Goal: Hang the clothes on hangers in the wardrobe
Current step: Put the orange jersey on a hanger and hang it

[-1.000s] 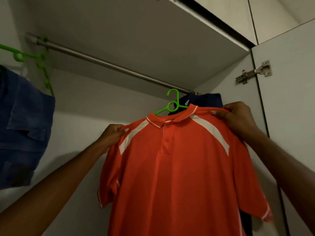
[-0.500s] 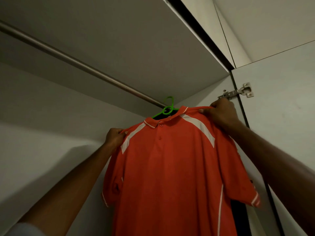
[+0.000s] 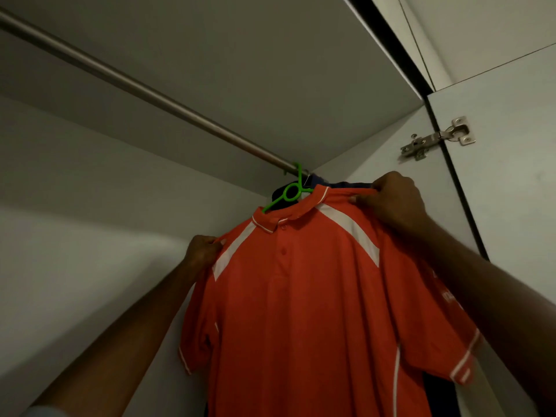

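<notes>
The wardrobe wall (image 3: 90,236) is behind, and the door (image 3: 511,206) with its metal hinge (image 3: 437,142) is at the right. The rail (image 3: 168,100) runs under the top panel. A dark garment (image 3: 346,184) hangs just behind the orange polo shirt (image 3: 301,311). The shirt is on a green hanger (image 3: 290,192), whose hook is at the rail. The left hand (image 3: 203,251) pinches one shoulder, the right hand (image 3: 391,203) grips the other.

A metal door hinge (image 3: 437,139) is fixed at the upper right, joining the white door (image 3: 511,182) to the side wall. A white shelf panel (image 3: 255,70) spans overhead.
</notes>
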`<action>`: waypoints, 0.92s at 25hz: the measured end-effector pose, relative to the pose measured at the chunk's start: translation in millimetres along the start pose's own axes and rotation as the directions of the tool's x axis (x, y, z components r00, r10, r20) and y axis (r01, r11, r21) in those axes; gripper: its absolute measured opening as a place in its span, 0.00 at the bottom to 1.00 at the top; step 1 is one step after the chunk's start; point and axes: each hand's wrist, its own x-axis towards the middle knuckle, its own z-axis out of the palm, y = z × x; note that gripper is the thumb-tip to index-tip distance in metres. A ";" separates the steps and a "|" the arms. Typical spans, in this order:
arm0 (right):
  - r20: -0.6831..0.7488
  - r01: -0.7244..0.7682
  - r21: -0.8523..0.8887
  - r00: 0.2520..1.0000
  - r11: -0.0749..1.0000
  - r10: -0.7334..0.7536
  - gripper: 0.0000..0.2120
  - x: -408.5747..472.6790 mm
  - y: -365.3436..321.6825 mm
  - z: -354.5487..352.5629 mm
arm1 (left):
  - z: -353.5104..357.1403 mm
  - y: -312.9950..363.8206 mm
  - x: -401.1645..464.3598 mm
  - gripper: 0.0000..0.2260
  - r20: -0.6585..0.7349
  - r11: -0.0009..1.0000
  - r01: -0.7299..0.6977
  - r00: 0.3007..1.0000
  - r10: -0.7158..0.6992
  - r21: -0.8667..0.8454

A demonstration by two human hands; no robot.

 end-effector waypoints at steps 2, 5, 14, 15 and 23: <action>-0.002 -0.042 0.005 0.999 0.999 0.042 0.22 -11.8 8.2 3.7 | -7.3 -2.4 3.1 0.08 -0.042 0.999 -0.007 0.999 0.009 0.050; 0.002 -0.072 0.006 0.997 0.997 0.072 0.25 -23.9 12.2 -1.4 | -16.2 5.3 -2.2 0.07 -0.115 0.972 0.005 0.993 0.023 0.237; 0.008 0.343 -0.539 0.915 0.770 -0.402 0.34 -104.7 -15.2 3.5 | -49.8 -18.6 -100.7 0.28 0.120 0.621 -0.234 0.968 0.220 0.748; 0.054 0.374 -0.544 0.909 0.752 -0.413 0.33 -120.6 -18.0 11.9 | -50.6 -23.5 -117.2 0.29 0.156 0.605 -0.252 0.966 0.209 0.755; 0.342 0.466 -0.350 0.871 0.813 -0.352 0.33 -298.8 -23.0 76.6 | -69.7 -110.4 -301.2 0.29 0.116 0.588 -0.138 0.990 0.075 0.797</action>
